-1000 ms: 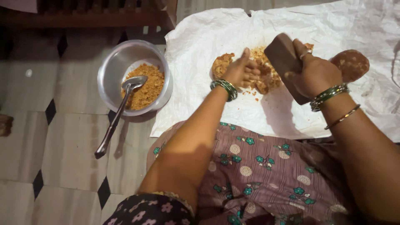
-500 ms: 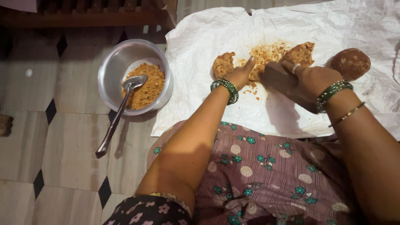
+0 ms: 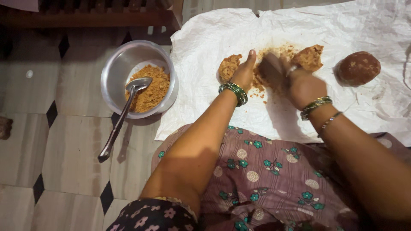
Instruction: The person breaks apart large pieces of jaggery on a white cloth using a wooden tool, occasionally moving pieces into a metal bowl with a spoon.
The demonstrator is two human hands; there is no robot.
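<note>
On a white sheet lie broken brown lumps and crumbs. My left hand rests flat on the sheet, fingers apart, between a small lump and the crumb pile. My right hand is blurred with motion and is shut on a dark brown block-shaped stone, pressed down on the crumbs. A round dark brown ball sits to the right of that hand.
A steel bowl with orange-brown crumbs and a long steel spoon stands on the tiled floor left of the sheet. A dark wooden piece of furniture runs along the top edge. My patterned purple clothing fills the foreground.
My right hand has brought the dark stone down from a raised position onto the crumbs. The left hand has slid slightly left, off the pile. One lump now lies apart at the right.
</note>
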